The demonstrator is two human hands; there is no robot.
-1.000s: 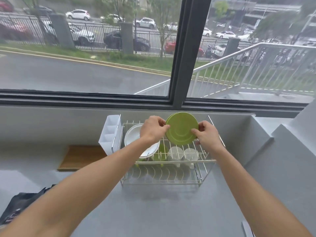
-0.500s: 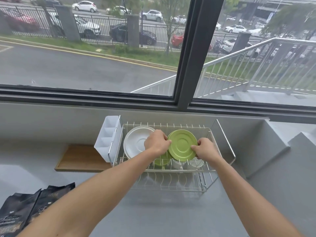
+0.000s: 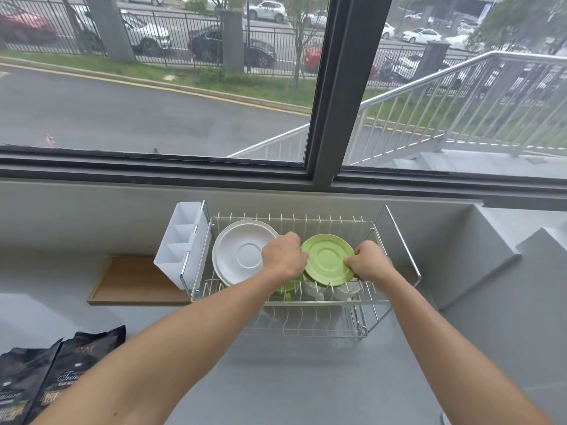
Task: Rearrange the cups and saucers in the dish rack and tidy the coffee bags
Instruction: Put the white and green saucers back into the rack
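A wire dish rack (image 3: 402, 240) stands on the grey counter under the window. A green saucer (image 3: 327, 260) stands on edge in its upper tier, with my left hand (image 3: 283, 256) gripping its left rim and my right hand (image 3: 368, 262) gripping its right rim. A white saucer (image 3: 242, 251) leans upright to the left of it. Below the green saucer sit a green cup (image 3: 288, 288) and white cups (image 3: 343, 291), partly hidden by my hands. Two black coffee bags (image 3: 46, 372) lie at the counter's lower left.
A white cutlery holder (image 3: 181, 243) hangs on the rack's left end. A wooden board (image 3: 135, 280) lies on the counter to the left of the rack. A raised grey ledge (image 3: 491, 256) borders the counter on the right. The window wall is just behind the rack.
Both hands have lowered the green saucer from above the rack down into the upper tier. The view has tilted down, bringing the coffee bags into sight.
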